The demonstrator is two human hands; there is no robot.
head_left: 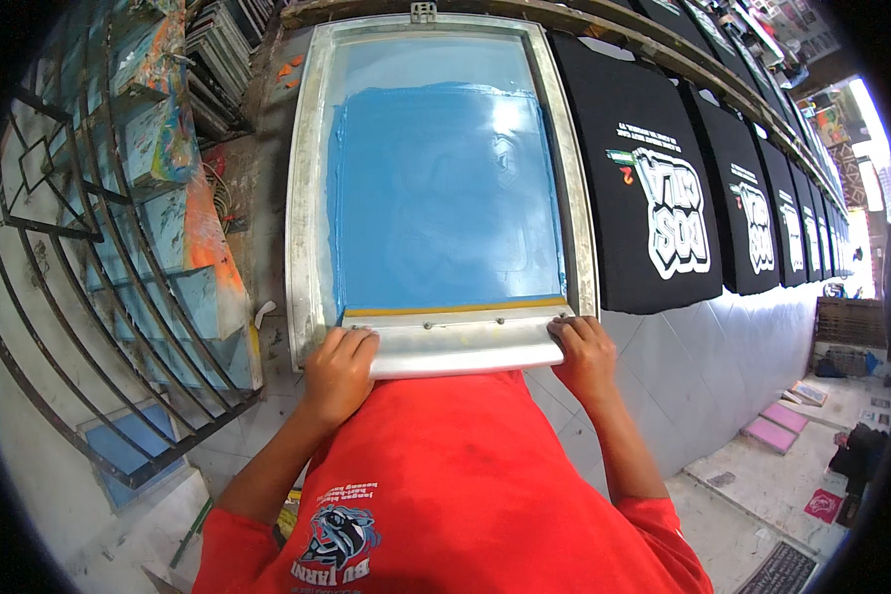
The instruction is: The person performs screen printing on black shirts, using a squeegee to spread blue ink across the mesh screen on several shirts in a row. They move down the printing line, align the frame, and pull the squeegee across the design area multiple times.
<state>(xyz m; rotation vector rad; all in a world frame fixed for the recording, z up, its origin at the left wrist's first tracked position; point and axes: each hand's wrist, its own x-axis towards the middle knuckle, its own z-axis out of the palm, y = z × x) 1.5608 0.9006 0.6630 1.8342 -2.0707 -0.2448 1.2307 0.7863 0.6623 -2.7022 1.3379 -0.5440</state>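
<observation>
- I see the squeegee across the near end of the screen-printing frame, its long axis running left-right.
- Left hand and right hand are equally near, fingers curled around its opposite ends.

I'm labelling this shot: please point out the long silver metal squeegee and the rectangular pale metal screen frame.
Long silver metal squeegee [460, 349], head view: middle of its metal body.
Rectangular pale metal screen frame [308, 198], head view: its left rail.

Over the feed I see the left hand and right hand holding the squeegee toward the near edge of the screen; blue ink covers its middle, black shirts beyond the right edge.
</observation>
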